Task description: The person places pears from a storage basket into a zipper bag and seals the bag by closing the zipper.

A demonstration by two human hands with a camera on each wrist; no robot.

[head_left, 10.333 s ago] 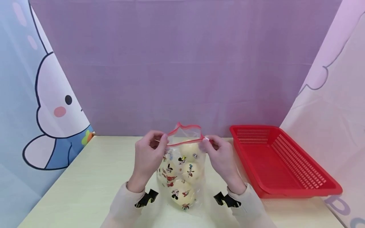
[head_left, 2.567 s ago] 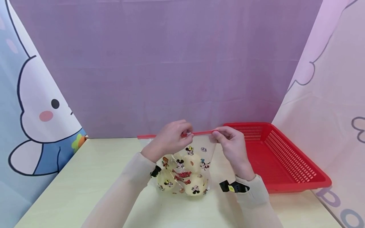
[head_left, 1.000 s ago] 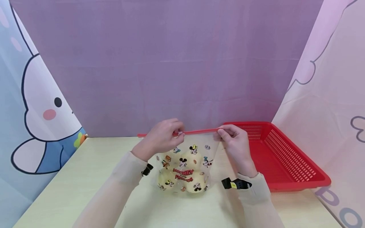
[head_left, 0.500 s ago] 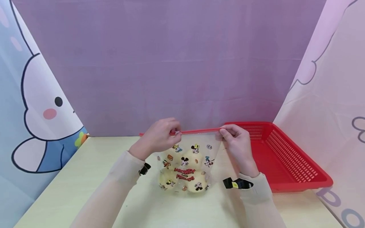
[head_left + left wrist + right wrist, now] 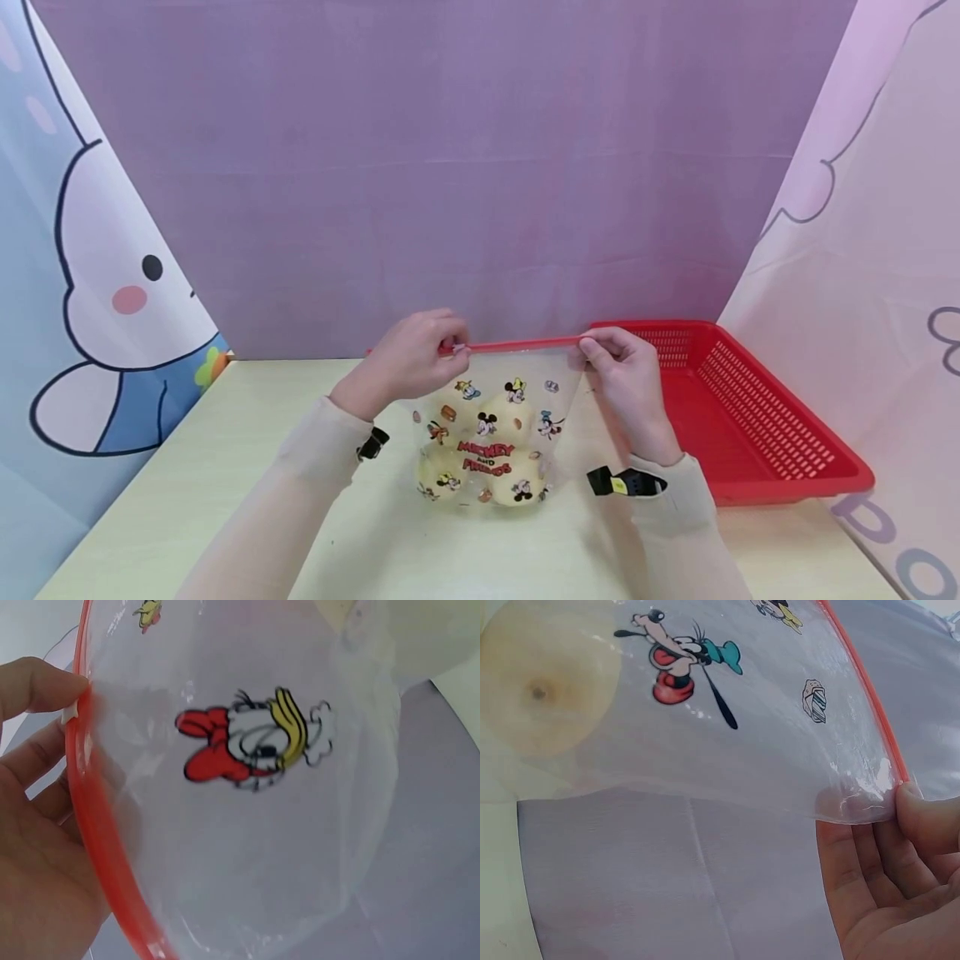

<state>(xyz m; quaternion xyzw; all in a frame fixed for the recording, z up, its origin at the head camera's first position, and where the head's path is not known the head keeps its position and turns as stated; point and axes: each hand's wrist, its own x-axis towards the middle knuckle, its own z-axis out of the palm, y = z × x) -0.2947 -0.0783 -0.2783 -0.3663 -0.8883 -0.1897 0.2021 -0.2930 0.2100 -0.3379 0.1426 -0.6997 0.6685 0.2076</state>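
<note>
A clear zip bag [image 5: 487,425] with cartoon prints and a red zip strip [image 5: 525,343] stands upright on the table. Inside it are several round, pale yellow things that look like fruit [image 5: 544,682]; one shows a dark spot in the right wrist view. My left hand [image 5: 405,358] pinches the small white slider [image 5: 70,714] on the zip, left of the bag's middle. With thumb and fingers, my right hand [image 5: 626,379] grips the top right corner of the bag. To the right of the slider the zip edges lie together; the left end is mostly hidden behind my left hand.
A red plastic basket [image 5: 750,425] with slotted walls stands on the right of the pale table [image 5: 247,433]. Behind the table hangs a purple cloth [image 5: 480,183]. Printed cloths close off both sides, a cartoon rabbit [image 5: 142,308] on the left one.
Ten seconds ago the bag's mouth gaped between both hands. Since then the zip strip has come together, and my left hand has slid leftward along it with the slider. The right hand barely moved lately.
</note>
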